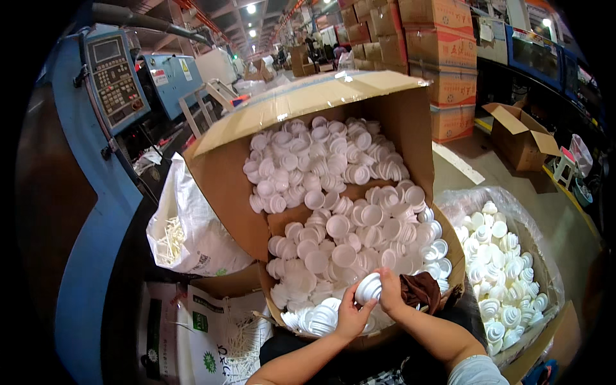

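Clasping a white cup (pixel 368 289), left hand (pixel 351 316) and right hand (pixel 390 294) curl closed above a filled carton (pixel 221 202) near a blue machine (pixel 115 196).

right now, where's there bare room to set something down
Grey floor shows bare between the open carton and the lined box, on the right. The big box is crowded with cups, and the lined box is full of white pieces. At left, a white sack stands beside the big box.

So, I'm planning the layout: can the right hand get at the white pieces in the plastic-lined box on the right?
Probably yes: once free of the cup, the right hand need only clear the brown cloth and the side of the large carton; the white pieces look uncovered.
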Motion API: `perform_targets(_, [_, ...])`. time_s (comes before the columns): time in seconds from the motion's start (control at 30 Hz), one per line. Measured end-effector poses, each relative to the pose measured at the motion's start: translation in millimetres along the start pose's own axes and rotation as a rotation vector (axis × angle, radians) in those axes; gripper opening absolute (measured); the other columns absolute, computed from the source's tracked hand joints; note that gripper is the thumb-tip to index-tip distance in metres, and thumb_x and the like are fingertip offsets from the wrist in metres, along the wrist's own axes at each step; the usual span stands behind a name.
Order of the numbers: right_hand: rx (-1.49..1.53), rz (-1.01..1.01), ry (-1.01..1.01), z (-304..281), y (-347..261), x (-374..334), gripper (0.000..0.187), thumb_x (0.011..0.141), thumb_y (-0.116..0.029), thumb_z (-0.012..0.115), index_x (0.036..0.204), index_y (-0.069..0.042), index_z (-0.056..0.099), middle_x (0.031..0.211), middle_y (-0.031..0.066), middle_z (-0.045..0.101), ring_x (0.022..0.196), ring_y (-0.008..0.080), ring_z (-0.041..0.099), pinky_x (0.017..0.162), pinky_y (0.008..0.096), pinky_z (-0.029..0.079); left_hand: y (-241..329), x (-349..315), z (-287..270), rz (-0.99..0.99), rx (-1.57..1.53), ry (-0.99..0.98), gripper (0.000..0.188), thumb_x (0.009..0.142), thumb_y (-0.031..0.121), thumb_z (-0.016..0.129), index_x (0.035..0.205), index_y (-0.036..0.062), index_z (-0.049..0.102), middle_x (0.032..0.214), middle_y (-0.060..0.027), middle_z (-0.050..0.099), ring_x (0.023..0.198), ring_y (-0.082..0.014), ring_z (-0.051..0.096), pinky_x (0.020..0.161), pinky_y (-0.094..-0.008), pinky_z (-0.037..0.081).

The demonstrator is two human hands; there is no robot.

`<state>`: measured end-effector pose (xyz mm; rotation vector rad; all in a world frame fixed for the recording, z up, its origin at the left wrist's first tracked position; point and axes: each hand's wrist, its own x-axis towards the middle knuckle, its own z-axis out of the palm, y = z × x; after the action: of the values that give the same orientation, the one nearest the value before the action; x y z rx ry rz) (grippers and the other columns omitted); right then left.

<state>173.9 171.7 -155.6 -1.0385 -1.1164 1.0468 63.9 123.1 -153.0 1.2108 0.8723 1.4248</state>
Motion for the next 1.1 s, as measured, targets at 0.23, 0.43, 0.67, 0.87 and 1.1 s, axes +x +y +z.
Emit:
perform_targets(0.23, [0.053, 0.077, 0.018, 6, 3, 9, 0.045, 0.093, -0.038, 0.040, 0.087, 0.002, 0.059, 0.078, 0.0073, 0.058, 0.072, 0.0157, 0.052, 0.070, 0.0292, 0.041, 15, 6, -1, -0.026, 0.167, 0.010, 0.050, 0.078, 0.003, 0.066, 0.121, -0.0003, 0.040, 0.112, -0.0086, 0.051, 0.101, -0.0162, 0.051, 0.088, -0.0284, 0.042])
perform_targets(0.43, [0.140, 0.630, -0.432, -23, -15, 28, 0.031, 0.089, -0.031, 0.050, 0.100, -0.003, 0.057, 0.088, 0.0046, 0.058, 0.076, 0.0143, 0.053, 0.067, 0.0296, 0.044, 15, 19, -33, -0.379, -0.288, 0.080, 0.052, 0.081, 0.012, 0.065, 0.124, 0.0048, 0.036, 0.105, -0.0077, 0.054, 0.092, -0.0168, 0.057, 0.072, -0.0344, 0.053])
perform_targets(0.67, [0.246, 0.397, 0.201, -134, -2, 55, 0.024, 0.089, -0.021, 0.045, 0.092, -0.001, 0.059, 0.070, 0.0055, 0.055, 0.049, 0.0150, 0.050, 0.046, 0.0281, 0.047, 12, 27, -76, -0.196, -0.031, 0.069, 0.035, 0.081, 0.013, 0.065, 0.112, 0.0062, 0.050, 0.102, -0.0055, 0.055, 0.087, -0.0149, 0.057, 0.065, -0.0256, 0.051])
perform_targets(0.87, [0.572, 0.340, 0.717, -229, 27, 70, 0.026, 0.089, -0.016, 0.050, 0.108, 0.002, 0.049, 0.098, 0.0139, 0.053, 0.079, 0.0234, 0.055, 0.062, 0.0344, 0.053, 78, -3, -105, -0.194, 0.214, 0.316, 0.029, 0.084, 0.013, 0.060, 0.111, 0.0028, 0.052, 0.098, -0.0068, 0.059, 0.081, -0.0124, 0.057, 0.065, -0.0238, 0.048])
perform_targets(1.1, [0.677, 0.469, 0.998, -278, 79, 86, 0.016, 0.088, -0.020, 0.050, 0.091, -0.005, 0.050, 0.075, 0.0087, 0.052, 0.064, 0.0196, 0.053, 0.054, 0.0336, 0.046, 89, -72, -148, -0.373, 0.731, 0.005, 0.025, 0.081, 0.007, 0.063, 0.104, -0.0021, 0.058, 0.093, -0.0066, 0.062, 0.086, -0.0099, 0.056, 0.073, -0.0223, 0.045])
